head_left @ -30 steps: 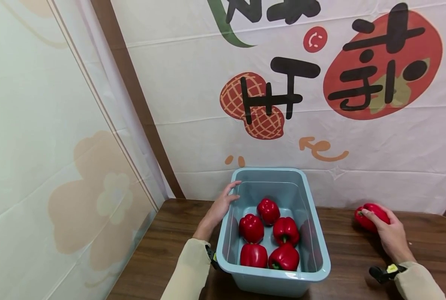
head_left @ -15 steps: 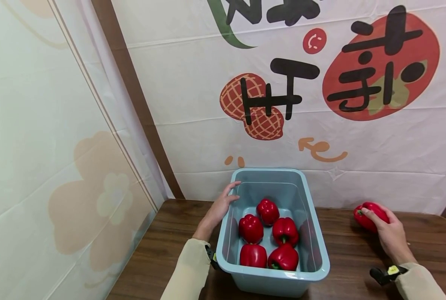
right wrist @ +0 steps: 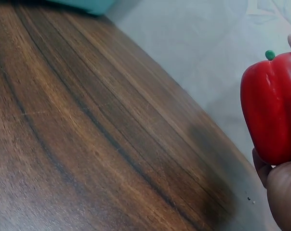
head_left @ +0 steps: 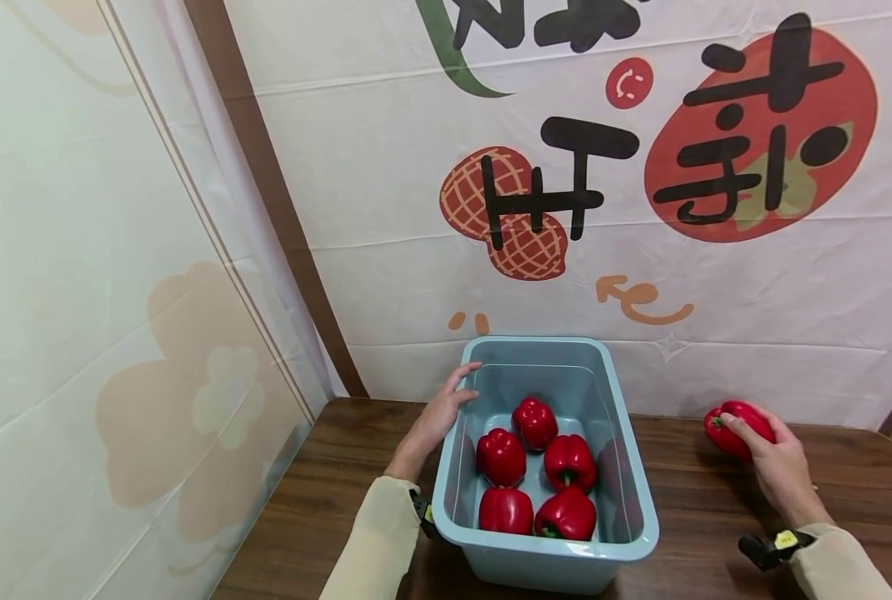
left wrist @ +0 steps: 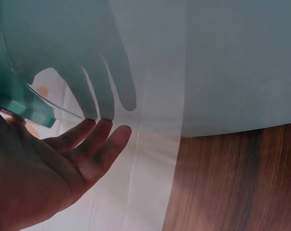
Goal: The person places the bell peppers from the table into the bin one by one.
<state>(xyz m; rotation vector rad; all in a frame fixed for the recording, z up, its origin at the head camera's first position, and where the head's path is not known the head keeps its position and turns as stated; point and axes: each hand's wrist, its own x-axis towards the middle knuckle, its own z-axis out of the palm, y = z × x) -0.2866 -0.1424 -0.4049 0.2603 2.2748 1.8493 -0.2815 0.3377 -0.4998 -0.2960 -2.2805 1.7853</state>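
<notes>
My left hand (head_left: 437, 417) grips the left rim of a light blue plastic bin (head_left: 558, 548), thumb and index finger over the edge. In the left wrist view, the other fingertips (left wrist: 119, 134) touch the bin's smooth outer wall (left wrist: 232, 67). Several red bell peppers (head_left: 536, 423) lie inside on its floor. Off to the right, my right hand (head_left: 785, 471) holds another red bell pepper (head_left: 729, 442), thumb across its near side. The right wrist view shows this bell pepper (right wrist: 268, 110) close over the table's back edge, its short green stem visible.
The bin stands on a dark brown wood-grain table (head_left: 686, 500). Right behind the table's back edge hangs a white printed cloth (head_left: 401, 283), and a second pale cloth (head_left: 153, 208) hangs on the left.
My right hand and its bell pepper have shifted slightly up and to the left. The left hand keeps its place on the bin's rim.
</notes>
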